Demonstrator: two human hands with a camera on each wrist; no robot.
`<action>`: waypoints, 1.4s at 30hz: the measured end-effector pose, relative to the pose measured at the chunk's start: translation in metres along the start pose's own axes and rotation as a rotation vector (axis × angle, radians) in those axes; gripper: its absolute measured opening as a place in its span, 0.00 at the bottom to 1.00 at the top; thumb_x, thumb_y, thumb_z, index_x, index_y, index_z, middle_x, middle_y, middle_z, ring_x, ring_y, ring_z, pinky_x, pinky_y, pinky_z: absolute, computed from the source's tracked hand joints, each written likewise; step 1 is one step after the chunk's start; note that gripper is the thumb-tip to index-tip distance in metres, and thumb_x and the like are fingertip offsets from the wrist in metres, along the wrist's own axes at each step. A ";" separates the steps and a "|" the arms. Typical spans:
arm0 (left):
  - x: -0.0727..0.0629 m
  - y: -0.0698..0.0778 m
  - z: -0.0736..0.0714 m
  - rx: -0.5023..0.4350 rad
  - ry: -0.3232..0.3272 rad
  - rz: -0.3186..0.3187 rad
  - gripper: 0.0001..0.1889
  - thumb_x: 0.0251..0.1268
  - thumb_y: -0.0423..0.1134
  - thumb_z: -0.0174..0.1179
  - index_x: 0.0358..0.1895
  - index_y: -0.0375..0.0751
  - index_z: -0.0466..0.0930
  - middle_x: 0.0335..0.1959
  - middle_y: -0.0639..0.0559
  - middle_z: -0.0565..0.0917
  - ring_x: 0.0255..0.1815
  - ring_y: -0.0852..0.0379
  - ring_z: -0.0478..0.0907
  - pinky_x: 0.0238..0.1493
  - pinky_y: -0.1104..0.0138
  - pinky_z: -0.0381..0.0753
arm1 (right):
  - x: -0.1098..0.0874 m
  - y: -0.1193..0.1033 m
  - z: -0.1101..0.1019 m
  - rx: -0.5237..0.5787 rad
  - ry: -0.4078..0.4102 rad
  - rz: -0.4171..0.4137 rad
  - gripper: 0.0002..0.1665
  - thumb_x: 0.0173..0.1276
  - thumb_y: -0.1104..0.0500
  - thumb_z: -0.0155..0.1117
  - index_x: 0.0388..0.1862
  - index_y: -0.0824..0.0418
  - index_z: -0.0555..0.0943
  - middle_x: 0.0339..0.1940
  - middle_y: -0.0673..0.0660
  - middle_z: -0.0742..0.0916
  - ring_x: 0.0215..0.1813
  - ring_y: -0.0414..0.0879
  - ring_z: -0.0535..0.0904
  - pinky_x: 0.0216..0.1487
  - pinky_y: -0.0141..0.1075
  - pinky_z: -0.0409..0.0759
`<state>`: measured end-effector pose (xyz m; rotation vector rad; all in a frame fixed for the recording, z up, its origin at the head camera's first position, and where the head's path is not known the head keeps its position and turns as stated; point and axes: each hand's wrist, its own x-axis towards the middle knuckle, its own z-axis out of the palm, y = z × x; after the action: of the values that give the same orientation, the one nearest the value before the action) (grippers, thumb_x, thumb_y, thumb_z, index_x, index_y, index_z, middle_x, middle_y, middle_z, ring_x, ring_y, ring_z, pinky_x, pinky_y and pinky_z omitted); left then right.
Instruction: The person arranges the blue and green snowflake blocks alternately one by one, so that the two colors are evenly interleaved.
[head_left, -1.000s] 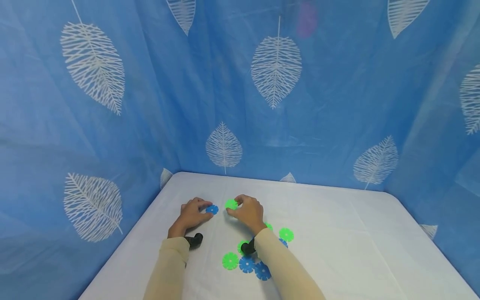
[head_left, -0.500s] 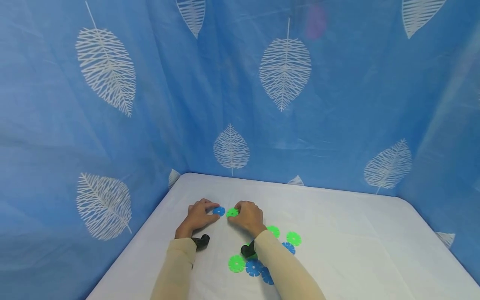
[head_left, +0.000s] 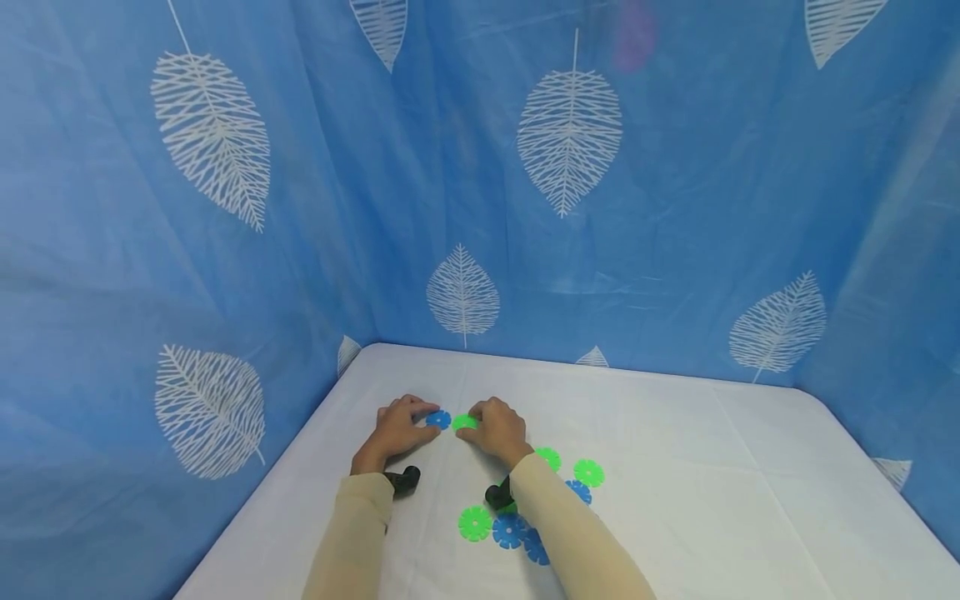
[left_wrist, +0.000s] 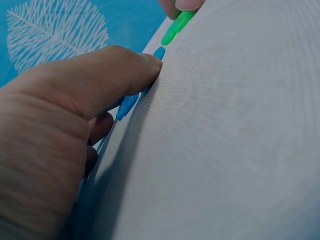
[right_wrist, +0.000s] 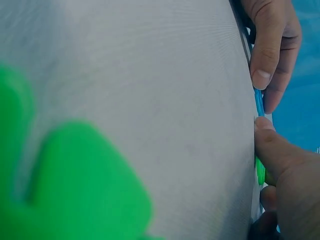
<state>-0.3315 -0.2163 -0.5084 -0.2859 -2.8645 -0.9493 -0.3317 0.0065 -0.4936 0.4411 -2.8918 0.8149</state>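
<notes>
At the far left part of the table, my left hand (head_left: 396, 429) holds a blue notched disc (head_left: 438, 420) between thumb and fingers. Just to its right, a green notched disc (head_left: 465, 422) is pinched by my right hand (head_left: 501, 429). The two discs lie edge to edge, almost touching; whether they meet is hard to tell. In the left wrist view the blue disc (left_wrist: 127, 106) lies low on the cloth under my thumb, close to the green disc (left_wrist: 176, 27). My right thumb covers part of the green disc (right_wrist: 261, 172) in the right wrist view.
Several loose notched discs lie by my right forearm, among them a green disc (head_left: 475, 523), a blue disc (head_left: 509, 531) and another green disc (head_left: 588, 472); the sleeve hides some. A blurred green disc (right_wrist: 85, 185) looms near the right wrist camera. Blue leaf-patterned curtains (head_left: 660, 208) surround the white table (head_left: 675, 483).
My right hand has brought the green disc down and closer to the blue disc. The left hand keeps its hold on the blue disc. The head view has shifted slightly.
</notes>
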 end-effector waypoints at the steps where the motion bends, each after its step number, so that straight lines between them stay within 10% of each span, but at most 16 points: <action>1: -0.001 0.000 0.001 -0.002 -0.001 0.004 0.22 0.57 0.48 0.71 0.57 0.54 0.85 0.51 0.52 0.80 0.58 0.49 0.75 0.60 0.50 0.58 | 0.000 0.001 0.001 -0.002 0.000 0.003 0.29 0.54 0.38 0.77 0.48 0.55 0.88 0.42 0.52 0.87 0.46 0.49 0.84 0.43 0.48 0.82; 20: -0.005 -0.002 0.005 -0.008 -0.028 -0.032 0.22 0.58 0.49 0.71 0.58 0.55 0.85 0.54 0.51 0.80 0.60 0.49 0.74 0.64 0.49 0.57 | -0.006 0.009 -0.011 0.090 -0.087 -0.013 0.31 0.56 0.41 0.77 0.55 0.54 0.86 0.48 0.52 0.89 0.52 0.49 0.84 0.50 0.47 0.82; 42: 0.001 -0.002 0.000 -0.004 -0.021 0.001 0.23 0.58 0.50 0.71 0.58 0.54 0.85 0.55 0.50 0.80 0.61 0.48 0.74 0.66 0.47 0.55 | -0.025 0.002 -0.097 0.216 0.183 -0.249 0.23 0.65 0.47 0.72 0.58 0.50 0.84 0.43 0.50 0.88 0.24 0.37 0.75 0.29 0.32 0.76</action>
<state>-0.3327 -0.2178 -0.5095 -0.2988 -2.8813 -0.9570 -0.3062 0.0649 -0.4168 0.6910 -2.5274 1.0659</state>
